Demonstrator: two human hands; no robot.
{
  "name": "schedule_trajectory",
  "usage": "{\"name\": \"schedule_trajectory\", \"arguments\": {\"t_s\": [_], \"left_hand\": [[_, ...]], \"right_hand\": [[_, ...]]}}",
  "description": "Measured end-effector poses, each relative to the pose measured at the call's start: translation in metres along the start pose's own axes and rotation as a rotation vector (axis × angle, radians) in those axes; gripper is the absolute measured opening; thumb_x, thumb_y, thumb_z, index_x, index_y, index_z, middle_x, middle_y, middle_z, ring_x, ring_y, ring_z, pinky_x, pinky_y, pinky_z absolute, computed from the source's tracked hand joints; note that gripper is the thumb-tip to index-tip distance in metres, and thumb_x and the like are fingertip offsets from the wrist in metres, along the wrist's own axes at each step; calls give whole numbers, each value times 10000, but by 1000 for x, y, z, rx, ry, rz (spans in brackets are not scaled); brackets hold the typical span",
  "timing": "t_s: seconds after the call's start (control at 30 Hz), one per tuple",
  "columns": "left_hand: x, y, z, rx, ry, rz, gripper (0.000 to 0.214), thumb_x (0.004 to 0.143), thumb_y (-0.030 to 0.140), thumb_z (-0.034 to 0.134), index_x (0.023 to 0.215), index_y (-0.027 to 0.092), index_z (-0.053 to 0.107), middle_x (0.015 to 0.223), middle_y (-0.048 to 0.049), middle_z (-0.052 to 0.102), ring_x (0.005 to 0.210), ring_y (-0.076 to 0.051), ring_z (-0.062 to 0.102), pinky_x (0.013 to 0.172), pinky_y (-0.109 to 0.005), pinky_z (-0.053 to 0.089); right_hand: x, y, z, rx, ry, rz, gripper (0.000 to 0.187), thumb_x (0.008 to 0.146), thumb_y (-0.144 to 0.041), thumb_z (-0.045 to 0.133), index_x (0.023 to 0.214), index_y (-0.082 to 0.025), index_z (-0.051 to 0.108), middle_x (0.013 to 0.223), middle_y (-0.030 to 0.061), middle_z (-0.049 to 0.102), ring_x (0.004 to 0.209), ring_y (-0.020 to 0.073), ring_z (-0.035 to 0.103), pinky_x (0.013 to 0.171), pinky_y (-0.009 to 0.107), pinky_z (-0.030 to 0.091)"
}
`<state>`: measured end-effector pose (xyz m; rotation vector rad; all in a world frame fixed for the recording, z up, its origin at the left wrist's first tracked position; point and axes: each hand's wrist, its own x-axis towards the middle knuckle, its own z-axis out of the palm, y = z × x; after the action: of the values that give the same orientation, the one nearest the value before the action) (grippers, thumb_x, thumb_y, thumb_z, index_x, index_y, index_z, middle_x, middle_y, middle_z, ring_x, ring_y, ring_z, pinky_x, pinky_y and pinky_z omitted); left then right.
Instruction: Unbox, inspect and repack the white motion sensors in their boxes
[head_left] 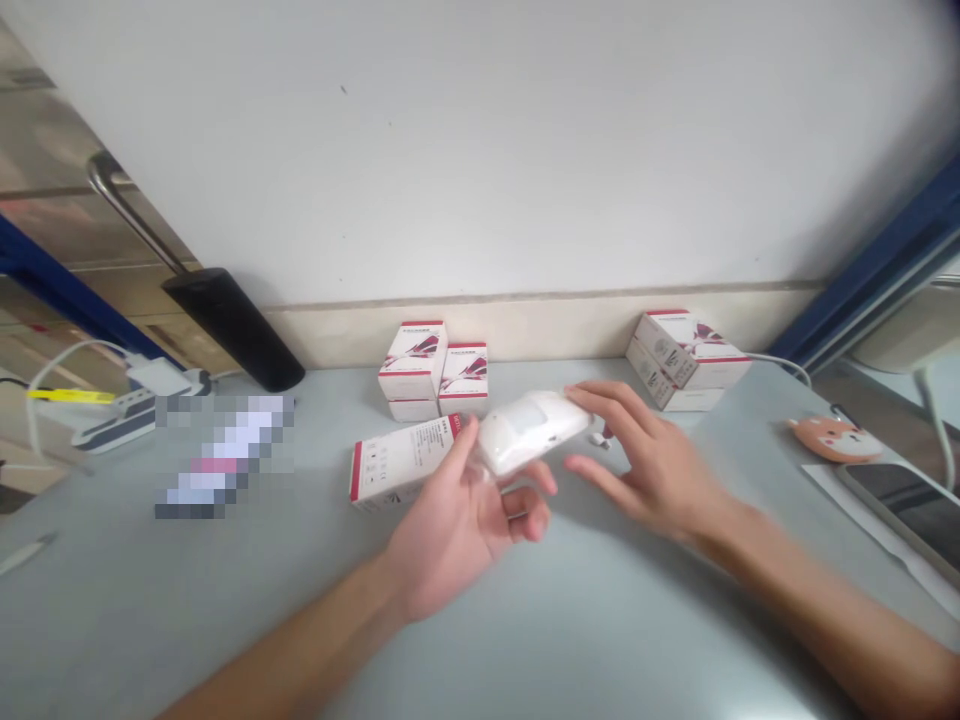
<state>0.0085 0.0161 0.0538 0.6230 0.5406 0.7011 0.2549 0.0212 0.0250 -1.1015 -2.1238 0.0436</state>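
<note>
A left hand (457, 535), palm up, curls its thumb and fingers around the near end of a white plastic motion sensor (531, 432), held just above the bench (225, 610). A blurred right hand (649, 465) stands open, fingers spread, its index fingertip (581, 393) touching the sensor's far end. A small white part (598, 438), too small to identify, lies on the bench beneath those fingers.

A white-and-red carton (401, 462) lies on its side just left of the sensor, near the left thumb. Behind it stands a stack of matching cartons (412, 365) beside a second stack (463, 378), and a third stack (679, 350) sits farther right against the wall (480, 150).

At far left are a power strip (127, 420) and a pixelated object (225, 455), with a black handle (232, 330) above them. At far right, an orange fox-faced pad (835, 438) lies near a phone (900, 510).
</note>
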Motion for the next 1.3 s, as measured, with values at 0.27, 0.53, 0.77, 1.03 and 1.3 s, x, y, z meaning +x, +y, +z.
{"name": "schedule_trajectory", "arguments": {"t_s": [0.27,0.53,0.77,1.03,1.3], "left_hand": [[-3,0,-2,449,-210,18,750,1011,801,182,1284,235,591,1033,-88,692,676,-165,611,738,-350,471],[-6,49,-44,2077,248,540,340,944,531,684,1135,251,705,1224,-103,677,1169,-317,598,1002,-470,490],[5,34,-51,2189,325,478,505,964,459,667,1425,279,562,1382,-104,619,1197,-325,647,1013,-484,528],[9,-17,-21,2322,430,919,701,931,263,669,1560,147,381,1427,-206,573,1292,-378,556,1081,-510,481],[5,-19,-17,2186,532,1067,885,919,240,688,1672,186,226,1444,-217,511,1316,-395,510,1072,-539,470]], "right_hand": [[2,-4,10,232,46,138,368,1040,-436,636,1365,-264,642,1228,112,733,972,247,705,814,382,585],[9,-8,14,717,53,606,493,1027,-607,582,1306,-223,714,951,58,735,827,205,652,721,332,534],[10,-18,7,851,34,637,482,1000,-635,616,1273,-256,735,1068,68,775,865,210,683,822,368,562],[13,-56,-2,1075,258,507,286,954,-480,758,1112,-254,684,1216,84,775,1123,259,740,1005,443,611],[5,-55,8,931,274,457,266,955,-414,769,1088,-264,594,1167,61,764,1070,230,745,976,424,605]]}}
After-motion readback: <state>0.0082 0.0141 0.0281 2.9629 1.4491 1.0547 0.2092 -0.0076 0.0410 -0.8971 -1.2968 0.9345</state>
